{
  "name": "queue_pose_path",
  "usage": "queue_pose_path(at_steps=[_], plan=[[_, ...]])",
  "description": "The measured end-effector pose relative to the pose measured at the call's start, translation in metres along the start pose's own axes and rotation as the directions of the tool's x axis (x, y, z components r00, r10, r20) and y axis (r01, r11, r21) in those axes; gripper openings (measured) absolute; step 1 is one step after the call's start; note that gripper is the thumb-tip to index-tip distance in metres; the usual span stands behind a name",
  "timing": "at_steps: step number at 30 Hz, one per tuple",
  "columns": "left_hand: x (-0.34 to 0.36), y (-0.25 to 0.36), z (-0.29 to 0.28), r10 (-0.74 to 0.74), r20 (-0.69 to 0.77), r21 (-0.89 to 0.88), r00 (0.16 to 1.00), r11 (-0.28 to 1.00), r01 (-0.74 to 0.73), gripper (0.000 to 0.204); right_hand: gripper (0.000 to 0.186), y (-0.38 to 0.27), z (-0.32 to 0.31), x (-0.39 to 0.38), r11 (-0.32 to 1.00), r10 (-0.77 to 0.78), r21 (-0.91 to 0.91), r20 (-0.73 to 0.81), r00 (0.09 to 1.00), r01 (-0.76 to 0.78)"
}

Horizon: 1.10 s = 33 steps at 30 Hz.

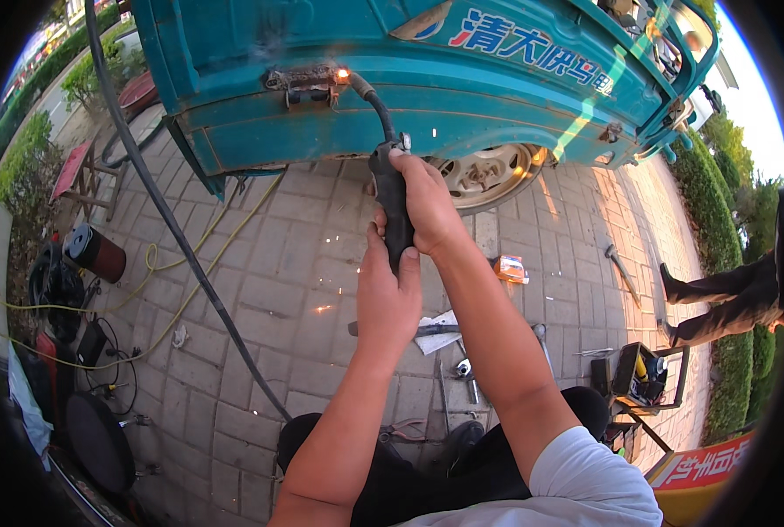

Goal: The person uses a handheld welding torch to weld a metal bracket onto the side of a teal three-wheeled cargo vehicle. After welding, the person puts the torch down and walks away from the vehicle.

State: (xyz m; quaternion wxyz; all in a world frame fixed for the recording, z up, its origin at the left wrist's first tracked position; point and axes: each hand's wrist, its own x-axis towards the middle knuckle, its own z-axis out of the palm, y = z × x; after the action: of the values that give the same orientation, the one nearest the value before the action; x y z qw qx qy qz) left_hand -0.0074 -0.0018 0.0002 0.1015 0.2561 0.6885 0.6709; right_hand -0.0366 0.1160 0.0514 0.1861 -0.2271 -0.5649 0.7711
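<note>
White sleeve (585, 474) | fingers (409, 268) round torch (392, 189) | cable (170, 215) slanting over paving (269, 263) | hammer (624, 275) right

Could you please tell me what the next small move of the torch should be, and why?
I would probably ease the torch slightly left along the rusty fitting: its tip is by the fitting's right end, where a bright glow shows, and sparks show below. The right hand and left hand both grip it, which should help steadiness.
</note>
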Motion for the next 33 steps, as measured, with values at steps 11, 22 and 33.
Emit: queue_pose_path(at_steps=[11, 22, 33], plan=[[0.000, -0.002, -0.002, 0.031, -0.026, 0.013, 0.999, 0.999, -0.030, 0.058, 0.035, 0.002, 0.003, 0.002, 1.000, -0.003, -0.008, -0.005, 1.000, 0.003], [0.001, -0.004, -0.003, -0.014, -0.003, -0.046, 1.000, 0.999, 0.014, 0.058, 0.031, 0.001, 0.005, 0.004, 1.000, 0.002, 0.015, -0.014, 1.000, -0.002], [-0.002, 0.003, -0.001, -0.041, 0.035, -0.047, 0.999, 0.998, 0.042, 0.058, 0.032, 0.000, 0.000, -0.004, 0.999, 0.016, 0.048, -0.002, 1.000, -0.016]])
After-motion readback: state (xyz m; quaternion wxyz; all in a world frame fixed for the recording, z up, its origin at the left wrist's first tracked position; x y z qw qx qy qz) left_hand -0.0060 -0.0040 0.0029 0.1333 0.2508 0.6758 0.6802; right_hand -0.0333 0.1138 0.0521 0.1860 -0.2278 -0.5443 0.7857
